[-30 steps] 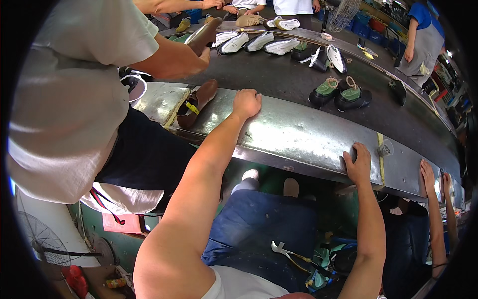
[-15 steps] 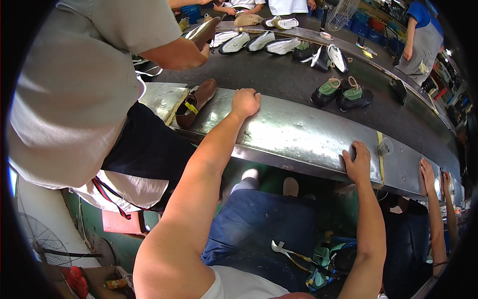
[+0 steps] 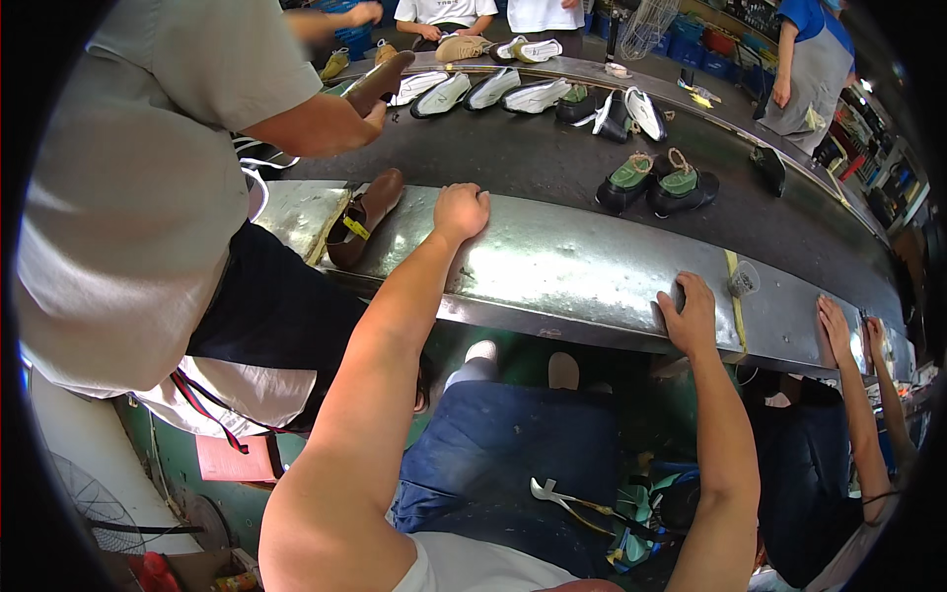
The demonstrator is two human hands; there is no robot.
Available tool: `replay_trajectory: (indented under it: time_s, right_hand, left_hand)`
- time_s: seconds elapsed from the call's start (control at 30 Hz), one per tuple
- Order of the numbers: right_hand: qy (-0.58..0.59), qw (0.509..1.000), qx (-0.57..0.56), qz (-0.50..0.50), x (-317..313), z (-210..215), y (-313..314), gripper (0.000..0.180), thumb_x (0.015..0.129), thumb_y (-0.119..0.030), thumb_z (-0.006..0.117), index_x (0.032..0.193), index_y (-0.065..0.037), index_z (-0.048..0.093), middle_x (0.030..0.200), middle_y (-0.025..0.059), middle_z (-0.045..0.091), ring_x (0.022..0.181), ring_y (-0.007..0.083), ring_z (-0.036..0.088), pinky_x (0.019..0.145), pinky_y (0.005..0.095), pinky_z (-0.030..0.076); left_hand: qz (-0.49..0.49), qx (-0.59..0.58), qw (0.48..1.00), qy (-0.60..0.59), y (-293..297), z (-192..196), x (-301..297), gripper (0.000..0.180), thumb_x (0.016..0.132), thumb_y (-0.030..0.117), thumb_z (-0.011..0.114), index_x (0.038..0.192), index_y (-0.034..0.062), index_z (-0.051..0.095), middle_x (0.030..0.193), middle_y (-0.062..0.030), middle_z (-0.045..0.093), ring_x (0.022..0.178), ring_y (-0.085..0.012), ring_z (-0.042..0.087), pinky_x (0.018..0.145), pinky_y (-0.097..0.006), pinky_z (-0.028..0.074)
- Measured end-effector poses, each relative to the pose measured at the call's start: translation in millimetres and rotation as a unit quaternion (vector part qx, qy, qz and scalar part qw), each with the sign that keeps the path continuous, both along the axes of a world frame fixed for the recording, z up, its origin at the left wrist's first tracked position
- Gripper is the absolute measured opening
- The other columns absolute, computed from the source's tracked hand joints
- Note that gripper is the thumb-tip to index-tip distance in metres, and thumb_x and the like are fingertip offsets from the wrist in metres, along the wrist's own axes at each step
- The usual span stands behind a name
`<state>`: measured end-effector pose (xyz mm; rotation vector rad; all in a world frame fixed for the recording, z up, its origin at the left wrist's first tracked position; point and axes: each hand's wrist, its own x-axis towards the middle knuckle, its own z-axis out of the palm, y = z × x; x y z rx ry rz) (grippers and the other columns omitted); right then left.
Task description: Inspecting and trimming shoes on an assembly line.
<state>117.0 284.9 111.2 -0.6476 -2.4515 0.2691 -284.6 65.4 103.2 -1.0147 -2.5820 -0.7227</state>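
My left hand (image 3: 461, 211) rests with curled fingers at the far edge of a shiny metal ledge (image 3: 552, 266); no object shows in it. Lying on the same ledge farther right, my right hand (image 3: 691, 314) is open, thumb apart from the fingers, and empty. A small clear plastic cup (image 3: 745, 279) stands just right of it, past a yellow strip (image 3: 736, 311). Left of my left hand sits a brown shoe (image 3: 367, 219) with a yellow tag. Metal-headed pincers (image 3: 572, 503) lie across my lap on a dark blue apron (image 3: 493, 444).
Beyond the ledge runs a dark conveyor belt (image 3: 493, 158) with black shoes on green lasts (image 3: 683, 187) and a row of white shoes (image 3: 536, 96). A co-worker (image 3: 148, 197) stands close at left, holding a brown shoe (image 3: 378, 84). At right lie another person's hands (image 3: 835, 326).
The whole view has shifted slightly, so most things sit a little farther left. Both my hands keep their places on the ledge. At the far left, another person's arm has moved.
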Motion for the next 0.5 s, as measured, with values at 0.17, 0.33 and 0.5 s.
replay_trajectory:
  time_s: [0.17,0.33,0.5]
  right_hand:
    - [0.002,1.0,0.01,-0.005,2.0,-6.7,3.5,0.047,0.083,-0.03,0.072,0.115,0.002,0.06,0.125,0.0202,0.06,0.121,0.0381,0.053,0.106,0.0458,0.038]
    - [0.004,1.0,0.014,-0.002,-2.1,-7.3,2.5,0.048,0.082,-0.031,0.073,0.115,0.002,0.06,0.126,0.0204,0.061,0.121,0.0381,0.053,0.106,0.0463,0.038]
    - [0.005,1.0,0.01,-0.003,-4.8,-7.9,0.8,0.048,0.082,-0.031,0.073,0.114,0.002,0.061,0.126,0.0205,0.061,0.121,0.0383,0.053,0.106,0.0463,0.038]
  left_hand:
    - [0.0,-0.008,1.0,-0.013,1.9,1.5,3.9,0.037,0.095,0.032,0.053,0.107,0.0025,0.072,0.108,-0.0169,0.071,0.111,-0.0319,0.062,0.108,-0.046,0.039]
    - [-0.002,-0.015,1.0,-0.014,-0.3,1.6,0.2,0.037,0.095,0.032,0.053,0.108,0.0025,0.072,0.108,-0.0171,0.071,0.11,-0.0325,0.063,0.106,-0.044,0.041]
    - [0.004,-0.011,1.0,-0.011,-0.3,-3.7,-3.9,0.037,0.095,0.032,0.053,0.107,0.0023,0.072,0.108,-0.0172,0.071,0.11,-0.033,0.062,0.106,-0.045,0.04]
